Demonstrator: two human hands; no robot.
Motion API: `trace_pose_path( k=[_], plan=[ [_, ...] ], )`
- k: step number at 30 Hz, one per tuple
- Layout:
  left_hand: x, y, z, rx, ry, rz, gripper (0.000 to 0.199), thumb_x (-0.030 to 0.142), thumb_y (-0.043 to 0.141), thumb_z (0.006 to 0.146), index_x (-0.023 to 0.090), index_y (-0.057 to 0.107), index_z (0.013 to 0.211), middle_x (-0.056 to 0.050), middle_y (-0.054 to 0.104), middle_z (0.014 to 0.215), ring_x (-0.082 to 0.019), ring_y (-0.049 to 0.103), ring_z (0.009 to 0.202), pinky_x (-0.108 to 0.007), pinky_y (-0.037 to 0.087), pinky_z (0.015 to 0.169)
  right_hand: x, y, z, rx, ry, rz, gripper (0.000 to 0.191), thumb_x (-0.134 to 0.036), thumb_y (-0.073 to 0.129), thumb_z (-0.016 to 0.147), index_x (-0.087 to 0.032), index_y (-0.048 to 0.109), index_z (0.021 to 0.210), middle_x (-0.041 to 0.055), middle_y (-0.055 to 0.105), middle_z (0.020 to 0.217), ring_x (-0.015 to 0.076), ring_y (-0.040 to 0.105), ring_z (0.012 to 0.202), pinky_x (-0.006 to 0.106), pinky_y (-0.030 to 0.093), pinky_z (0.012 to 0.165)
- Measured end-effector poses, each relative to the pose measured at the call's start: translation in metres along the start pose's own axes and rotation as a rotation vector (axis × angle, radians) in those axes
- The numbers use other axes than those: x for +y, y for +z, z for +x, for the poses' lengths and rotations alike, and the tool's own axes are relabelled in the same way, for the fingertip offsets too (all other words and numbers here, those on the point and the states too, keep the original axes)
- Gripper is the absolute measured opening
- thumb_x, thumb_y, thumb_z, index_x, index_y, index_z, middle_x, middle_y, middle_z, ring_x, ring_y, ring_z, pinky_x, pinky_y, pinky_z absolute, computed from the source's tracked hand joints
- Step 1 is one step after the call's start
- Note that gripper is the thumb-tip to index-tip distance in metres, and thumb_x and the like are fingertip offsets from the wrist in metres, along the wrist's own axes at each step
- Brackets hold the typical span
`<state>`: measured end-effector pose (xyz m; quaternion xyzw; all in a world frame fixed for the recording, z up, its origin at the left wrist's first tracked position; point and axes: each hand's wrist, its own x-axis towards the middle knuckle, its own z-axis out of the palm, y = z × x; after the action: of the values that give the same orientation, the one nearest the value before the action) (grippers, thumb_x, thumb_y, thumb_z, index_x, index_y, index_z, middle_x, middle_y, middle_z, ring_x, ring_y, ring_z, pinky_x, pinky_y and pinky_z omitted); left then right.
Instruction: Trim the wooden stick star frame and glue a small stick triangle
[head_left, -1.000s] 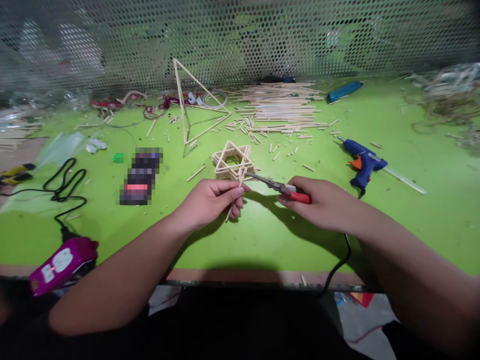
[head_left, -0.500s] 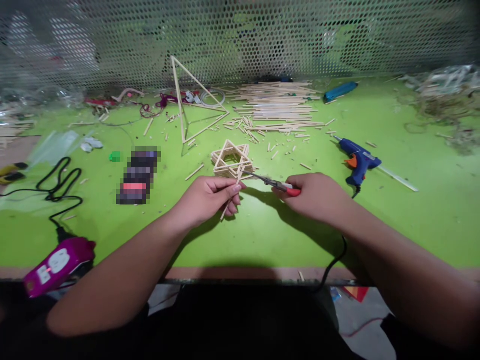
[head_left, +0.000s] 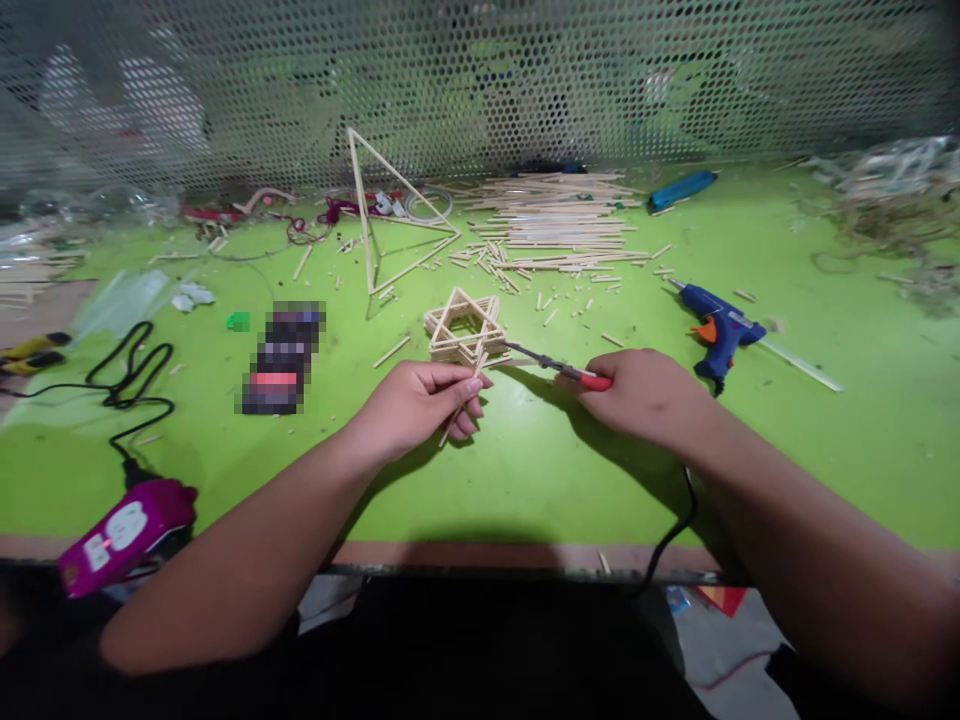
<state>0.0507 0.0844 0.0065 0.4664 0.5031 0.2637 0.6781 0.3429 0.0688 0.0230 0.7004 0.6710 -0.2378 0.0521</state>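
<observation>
A thin wooden stick (head_left: 447, 434) is pinched, tilted, by the curled fingers (head_left: 466, 388) of the left hand (head_left: 416, 408), its upper end just by a star-shaped stick frame (head_left: 450, 345) on the green desk (head_left: 525, 490); whether the two touch cannot be told. Red-handled cutters (head_left: 559, 367) are held in the closed right hand (head_left: 645, 395), their tips pointed toward the stick, near it. Whether the blades are open cannot be told. A blue hot glue gun (head_left: 720, 330) is laid to the right, and a heap of loose sticks (head_left: 555, 215) lies beyond. Trimming of the stick is judged to be in hand; the blades would need bringing onto it.
</observation>
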Motion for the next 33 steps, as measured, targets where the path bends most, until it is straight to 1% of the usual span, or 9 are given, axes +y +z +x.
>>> trace_pose_path(
  k=[4,8,13,17,23,25,27,30,33],
  plan=[
    [0.000,-0.001,0.000,-0.014,0.008,-0.003,0.050,0.057,0.095,0.084,0.013,0.082,0.106,-0.005,0.080,0.081,-0.017,0.078,0.064,-0.029,0.067,0.061,0.005,-0.001,-0.003,0.007,-0.079,0.031,0.031,-0.053,0.058,0.094,-0.027,0.059,0.077,0.0050,0.068,0.073,0.0233,0.057,0.067,0.035,0.034,0.059],
    [-0.002,-0.001,0.000,-0.060,0.051,-0.051,0.050,0.059,0.090,0.090,0.016,0.077,0.110,-0.003,0.078,0.079,-0.018,0.078,0.067,-0.032,0.068,0.066,0.003,0.001,-0.011,-0.007,-0.159,0.040,0.023,-0.050,0.055,0.095,-0.027,0.057,0.089,0.0041,0.070,0.081,0.0229,0.059,0.070,0.034,0.035,0.062],
    [-0.003,0.003,-0.002,-0.069,0.056,-0.052,0.050,0.059,0.091,0.089,0.015,0.076,0.107,-0.006,0.080,0.081,-0.019,0.079,0.070,-0.033,0.069,0.069,-0.001,0.000,-0.017,-0.042,-0.203,0.096,0.019,-0.046,0.056,0.095,-0.026,0.055,0.097,0.0045,0.072,0.089,0.0234,0.063,0.076,0.033,0.038,0.065],
    [-0.004,0.005,-0.001,-0.062,0.038,-0.055,0.051,0.059,0.094,0.085,0.015,0.078,0.104,-0.006,0.080,0.079,-0.019,0.079,0.068,-0.032,0.068,0.067,-0.003,-0.001,-0.017,-0.046,-0.195,0.112,0.024,-0.050,0.057,0.096,-0.026,0.056,0.096,0.0052,0.072,0.088,0.0238,0.062,0.075,0.034,0.039,0.065],
    [-0.004,0.006,0.001,-0.062,0.066,-0.026,0.048,0.056,0.095,0.085,0.013,0.083,0.101,-0.005,0.078,0.076,-0.014,0.074,0.061,-0.026,0.063,0.059,-0.005,0.001,-0.015,-0.039,-0.215,0.147,0.042,-0.068,0.056,0.097,-0.027,0.054,0.091,0.0038,0.071,0.082,0.0222,0.059,0.070,0.034,0.038,0.062],
    [-0.004,0.005,0.002,-0.059,0.071,-0.010,0.047,0.056,0.096,0.084,0.013,0.085,0.100,-0.004,0.076,0.074,-0.013,0.071,0.059,-0.025,0.061,0.058,-0.007,0.002,-0.015,-0.014,-0.197,0.137,0.047,-0.073,0.056,0.096,-0.027,0.055,0.087,0.0032,0.069,0.077,0.0219,0.058,0.067,0.035,0.037,0.061],
    [-0.003,0.005,0.002,-0.049,0.070,-0.001,0.047,0.056,0.096,0.083,0.013,0.086,0.100,-0.003,0.075,0.072,-0.012,0.070,0.058,-0.025,0.061,0.056,-0.010,0.003,-0.014,0.016,-0.133,0.101,0.051,-0.077,0.057,0.094,-0.028,0.057,0.082,0.0035,0.068,0.072,0.0220,0.054,0.063,0.035,0.035,0.059],
    [-0.003,0.005,0.003,-0.029,0.058,-0.009,0.049,0.057,0.098,0.080,0.014,0.086,0.099,-0.002,0.073,0.071,-0.012,0.068,0.056,-0.025,0.060,0.055,-0.015,0.003,-0.012,0.037,-0.036,0.026,0.047,-0.072,0.060,0.093,-0.028,0.062,0.076,0.0052,0.066,0.068,0.0226,0.050,0.060,0.036,0.033,0.058],
    [-0.005,0.007,0.004,-0.011,0.038,-0.016,0.049,0.057,0.099,0.078,0.013,0.084,0.093,-0.002,0.072,0.070,-0.012,0.067,0.054,-0.025,0.059,0.052,-0.018,0.002,-0.011,0.028,-0.015,-0.012,0.041,-0.065,0.060,0.093,-0.028,0.067,0.075,0.0067,0.067,0.069,0.0232,0.050,0.060,0.036,0.032,0.057]
  ],
)
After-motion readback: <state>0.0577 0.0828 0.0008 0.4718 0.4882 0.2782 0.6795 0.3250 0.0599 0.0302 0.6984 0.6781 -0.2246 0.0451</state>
